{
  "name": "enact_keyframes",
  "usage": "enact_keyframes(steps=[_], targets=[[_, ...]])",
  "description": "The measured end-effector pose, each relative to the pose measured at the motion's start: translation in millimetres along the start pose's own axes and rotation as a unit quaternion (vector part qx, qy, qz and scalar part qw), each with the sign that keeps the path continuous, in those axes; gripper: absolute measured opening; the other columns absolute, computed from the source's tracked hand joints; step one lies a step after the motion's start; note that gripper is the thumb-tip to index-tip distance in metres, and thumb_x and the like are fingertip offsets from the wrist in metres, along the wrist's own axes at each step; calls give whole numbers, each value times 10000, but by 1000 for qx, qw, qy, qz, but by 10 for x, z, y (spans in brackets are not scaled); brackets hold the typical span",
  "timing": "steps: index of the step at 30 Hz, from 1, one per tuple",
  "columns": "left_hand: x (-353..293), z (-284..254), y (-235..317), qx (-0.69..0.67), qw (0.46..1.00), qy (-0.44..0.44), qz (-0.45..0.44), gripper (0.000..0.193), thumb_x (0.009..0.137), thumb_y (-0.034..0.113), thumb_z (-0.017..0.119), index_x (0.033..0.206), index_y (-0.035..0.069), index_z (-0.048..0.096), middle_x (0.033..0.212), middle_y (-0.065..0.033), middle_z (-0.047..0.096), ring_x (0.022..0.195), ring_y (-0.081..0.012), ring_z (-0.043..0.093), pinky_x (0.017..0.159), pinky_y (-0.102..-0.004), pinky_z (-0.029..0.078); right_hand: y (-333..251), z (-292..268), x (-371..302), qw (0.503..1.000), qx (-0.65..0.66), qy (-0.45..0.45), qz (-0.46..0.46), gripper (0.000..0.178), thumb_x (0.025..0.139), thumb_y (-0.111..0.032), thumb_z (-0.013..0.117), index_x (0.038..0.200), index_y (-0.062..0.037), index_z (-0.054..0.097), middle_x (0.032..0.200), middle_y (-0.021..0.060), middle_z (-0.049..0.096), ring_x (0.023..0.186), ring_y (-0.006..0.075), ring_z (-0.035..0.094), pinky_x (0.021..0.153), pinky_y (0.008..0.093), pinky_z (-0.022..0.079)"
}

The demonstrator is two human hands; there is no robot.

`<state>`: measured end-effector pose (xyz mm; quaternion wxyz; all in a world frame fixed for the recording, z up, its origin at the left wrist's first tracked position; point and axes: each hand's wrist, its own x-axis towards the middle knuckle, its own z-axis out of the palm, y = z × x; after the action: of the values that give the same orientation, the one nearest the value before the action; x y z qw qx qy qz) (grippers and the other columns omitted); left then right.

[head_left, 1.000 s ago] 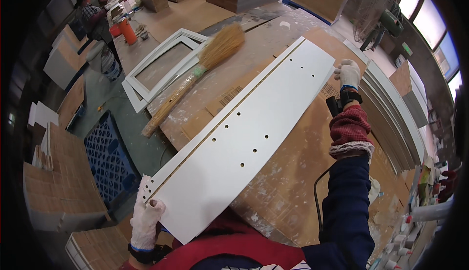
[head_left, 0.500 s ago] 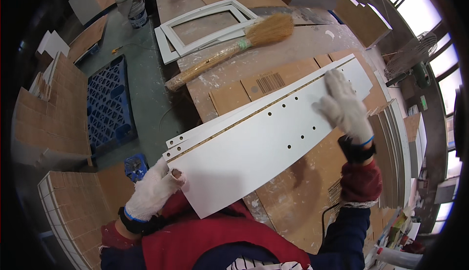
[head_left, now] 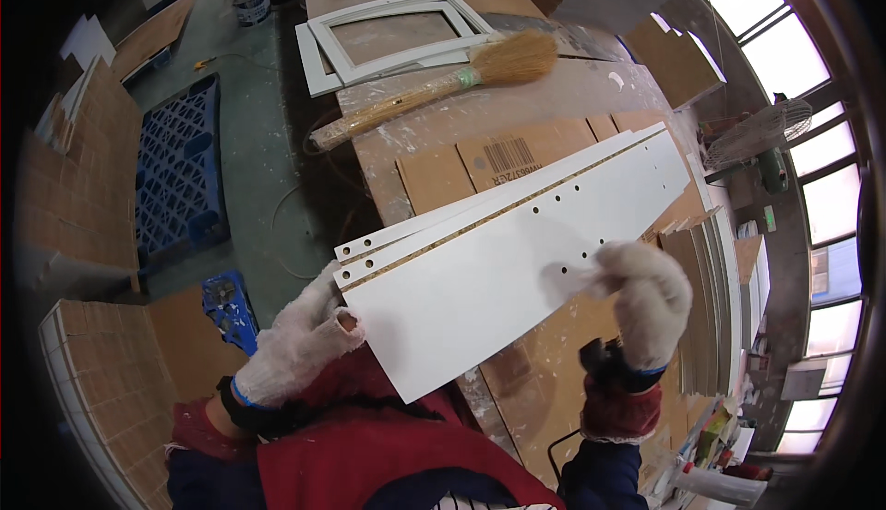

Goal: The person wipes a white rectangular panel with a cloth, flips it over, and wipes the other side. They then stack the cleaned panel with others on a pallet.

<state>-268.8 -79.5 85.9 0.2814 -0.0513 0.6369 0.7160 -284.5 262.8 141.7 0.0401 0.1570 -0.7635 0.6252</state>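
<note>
A long white panel with several small dark holes and a brown groove along its far side lies at a slant before me. It rests over similar white panels whose edges show beyond it. My left hand, in a white knit glove with a bare thumb tip, is closed around the panel's left end. My right hand, gloved too, hovers at the near edge by the lower row of holes. Its fingers are curled and pressed together, slightly blurred; whatever they may hold is hidden. I cannot tell whether the fingertips touch the panel.
Flattened cardboard covers part of the workbench. Beyond lie a straw hand broom and white frames. Stacked panels stand at the right. A blue pallet lies on the floor at left, near stacked boards.
My right hand has left its flat position on the panel's far right part, moving nearer to me and curling its fingers. My left hand keeps its hold. The view has shifted slightly.
</note>
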Motion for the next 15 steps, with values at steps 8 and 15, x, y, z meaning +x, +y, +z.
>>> enact_keyframes(steps=[8, 15], targets=[[70, 106, -184, 1, 999, 53, 11, 514, 885, 148, 471, 1377, 18, 400, 993, -30, 538, 813, -97, 472, 747, -248, 444, 321, -218, 589, 803, -567, -70, -169, 544, 922, -411, 545, 1212, 50, 538, 1226, 233, 560, 1145, 382, 546, 1022, 435, 399], [-247, 338, -40, -10, 981, 183, -66, 388, 964, 248, 466, 1289, 38, 485, 964, -53, 603, 790, -85, 577, 690, -251, 507, -112, -145, 602, 865, -208, -336, -310, 422, 878, -276, 639, 1198, -8, 575, 1160, 156, 620, 1078, 266, 609, 935, 350, 480]])
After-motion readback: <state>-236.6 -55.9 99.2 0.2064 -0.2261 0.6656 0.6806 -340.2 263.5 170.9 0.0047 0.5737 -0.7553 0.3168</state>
